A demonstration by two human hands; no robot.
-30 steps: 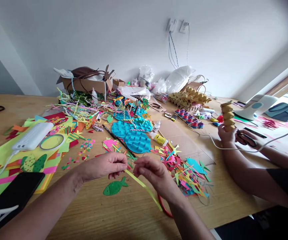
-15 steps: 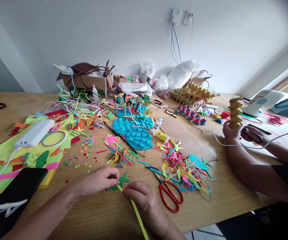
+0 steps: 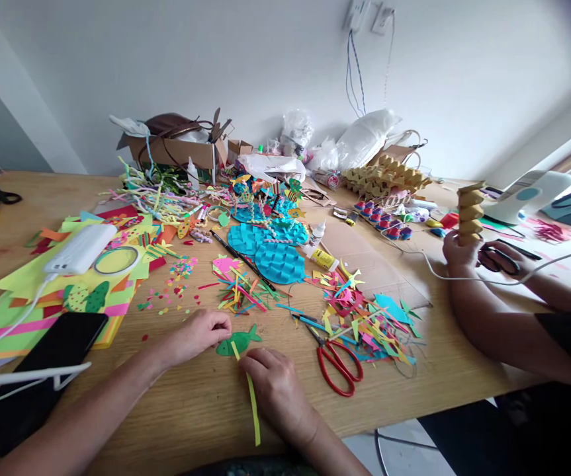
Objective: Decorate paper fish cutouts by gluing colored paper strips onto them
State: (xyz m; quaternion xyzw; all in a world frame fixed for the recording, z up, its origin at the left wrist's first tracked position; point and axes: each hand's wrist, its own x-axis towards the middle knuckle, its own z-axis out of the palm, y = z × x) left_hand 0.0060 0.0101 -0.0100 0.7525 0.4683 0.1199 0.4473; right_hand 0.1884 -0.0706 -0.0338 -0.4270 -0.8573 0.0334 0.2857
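A green paper fish (image 3: 239,342) lies flat on the wooden table in front of me. Across its body rests the tip of a narrow yellow-green paper strip (image 3: 253,403). My right hand (image 3: 275,387) pinches that strip between thumb and fingers, and its long tail hangs toward me. At the fish's head end, my left hand (image 3: 200,337) has its fingers curled closed; what they hold, if anything, is hidden. Red-handled scissors (image 3: 337,363) lie to the right of my right hand, beside a pile of paper scraps (image 3: 359,324).
Blue paper discs (image 3: 279,264), a black pencil (image 3: 240,261) and a yellow glue bottle (image 3: 323,259) lie farther back. Coloured sheets (image 3: 22,324), a power bank (image 3: 79,250) and a phone (image 3: 37,383) are at left. Another person's hands (image 3: 464,251) hold an egg-carton piece and black scissors at right.
My left hand has let go of the strip's tip and moved slightly away. The strip now lies over the fish, which shows more fully. The view has shifted a little.
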